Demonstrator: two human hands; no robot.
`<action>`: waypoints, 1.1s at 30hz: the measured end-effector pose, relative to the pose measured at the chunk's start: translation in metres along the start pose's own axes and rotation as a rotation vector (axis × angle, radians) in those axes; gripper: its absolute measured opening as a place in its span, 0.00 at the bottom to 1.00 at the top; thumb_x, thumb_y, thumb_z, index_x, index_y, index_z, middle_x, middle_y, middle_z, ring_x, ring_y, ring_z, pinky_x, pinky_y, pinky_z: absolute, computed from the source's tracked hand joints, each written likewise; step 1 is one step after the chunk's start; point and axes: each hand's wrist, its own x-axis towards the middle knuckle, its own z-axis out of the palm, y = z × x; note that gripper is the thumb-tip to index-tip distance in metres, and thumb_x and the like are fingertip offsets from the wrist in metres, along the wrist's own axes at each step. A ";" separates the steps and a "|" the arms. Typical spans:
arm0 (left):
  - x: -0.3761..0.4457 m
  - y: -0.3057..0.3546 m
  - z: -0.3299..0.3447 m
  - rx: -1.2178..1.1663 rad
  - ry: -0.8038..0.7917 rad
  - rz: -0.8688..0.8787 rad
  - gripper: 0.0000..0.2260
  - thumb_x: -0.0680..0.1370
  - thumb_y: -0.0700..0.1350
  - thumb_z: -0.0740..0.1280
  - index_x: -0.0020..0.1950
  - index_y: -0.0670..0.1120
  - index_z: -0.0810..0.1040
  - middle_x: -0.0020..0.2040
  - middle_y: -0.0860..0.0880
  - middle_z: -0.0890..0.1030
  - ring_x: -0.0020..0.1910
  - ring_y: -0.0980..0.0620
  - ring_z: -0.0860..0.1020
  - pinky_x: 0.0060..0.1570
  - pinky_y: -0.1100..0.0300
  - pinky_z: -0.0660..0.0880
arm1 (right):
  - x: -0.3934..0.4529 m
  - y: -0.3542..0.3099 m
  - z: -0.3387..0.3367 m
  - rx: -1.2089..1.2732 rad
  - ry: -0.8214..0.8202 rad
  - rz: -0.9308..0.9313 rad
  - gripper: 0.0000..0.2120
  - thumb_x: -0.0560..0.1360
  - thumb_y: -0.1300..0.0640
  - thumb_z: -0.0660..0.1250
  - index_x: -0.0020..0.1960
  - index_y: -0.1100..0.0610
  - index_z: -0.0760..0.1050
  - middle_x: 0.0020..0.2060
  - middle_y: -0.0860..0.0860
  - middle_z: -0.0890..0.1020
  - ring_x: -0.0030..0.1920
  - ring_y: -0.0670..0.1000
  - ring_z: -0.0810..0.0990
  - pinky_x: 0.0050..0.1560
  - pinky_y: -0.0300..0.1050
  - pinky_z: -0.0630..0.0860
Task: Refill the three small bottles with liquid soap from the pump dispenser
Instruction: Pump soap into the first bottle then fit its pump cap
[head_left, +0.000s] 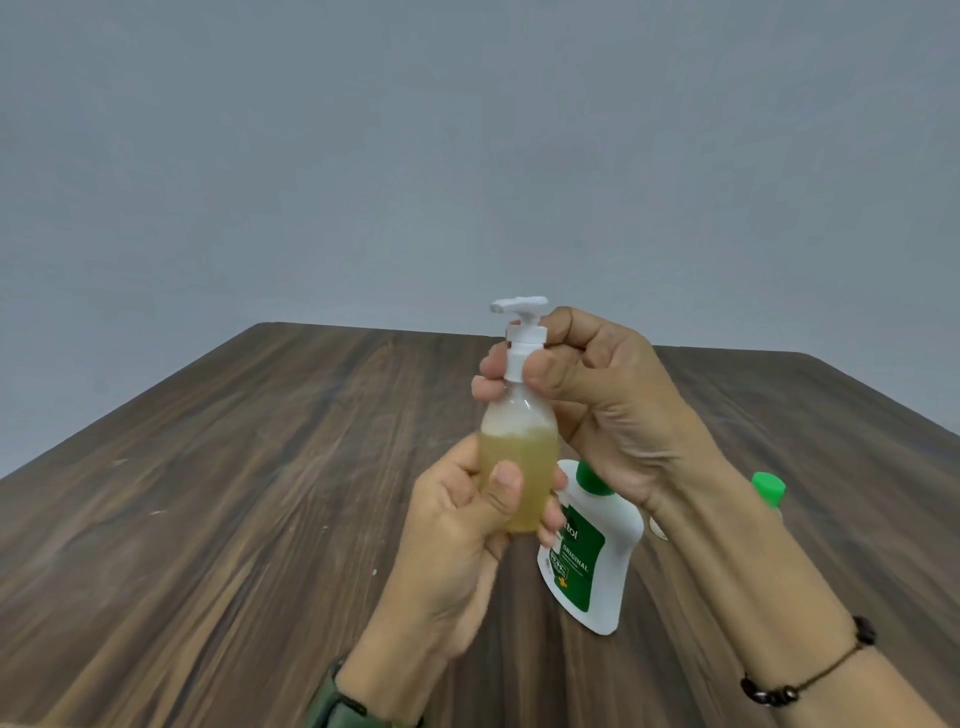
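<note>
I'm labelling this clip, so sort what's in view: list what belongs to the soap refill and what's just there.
Belongs to the job:
- pump dispenser, held by left hand and right hand
- white bottle with green cap
- second green-capped bottle, mostly hidden

Just there:
- wooden table
- beaded bracelet
- green wrist strap

Pump dispenser (519, 441): clear body showing pale amber-yellow liquid with a whitish foam band on top, white pump head (521, 312) and collar. Small bottle (592, 551) behind it showing white with green cap, green label panel carrying white lettering and a small orange mark. Second green cap (769, 487) peeking out at right. Table (208, 493) showing dark brown wood grain, streaked lighter. Wall (467, 156) reading flat grey-blue. Right wrist wearing a dark beaded cord bracelet (810, 675); left wrist wearing an olive-green band (337, 706).
</note>
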 end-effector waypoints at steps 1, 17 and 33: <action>0.001 -0.004 0.000 0.183 0.121 0.064 0.06 0.72 0.45 0.71 0.44 0.42 0.79 0.33 0.46 0.83 0.29 0.52 0.79 0.30 0.61 0.76 | 0.000 0.002 0.003 -0.026 0.071 -0.012 0.08 0.68 0.69 0.69 0.39 0.59 0.73 0.33 0.55 0.85 0.36 0.54 0.85 0.40 0.47 0.82; 0.003 0.004 -0.078 0.912 0.205 -0.167 0.08 0.71 0.36 0.71 0.47 0.46 0.78 0.40 0.44 0.83 0.41 0.44 0.81 0.45 0.50 0.78 | -0.005 0.088 0.025 -0.913 0.323 -0.034 0.07 0.74 0.63 0.64 0.50 0.54 0.76 0.41 0.46 0.81 0.42 0.43 0.78 0.40 0.30 0.73; 0.031 -0.023 -0.106 0.921 0.291 -0.331 0.14 0.73 0.35 0.68 0.54 0.50 0.75 0.51 0.48 0.82 0.50 0.49 0.80 0.55 0.47 0.77 | -0.014 0.077 0.034 -1.227 0.270 0.093 0.22 0.73 0.67 0.61 0.66 0.56 0.70 0.61 0.54 0.79 0.62 0.54 0.75 0.62 0.48 0.72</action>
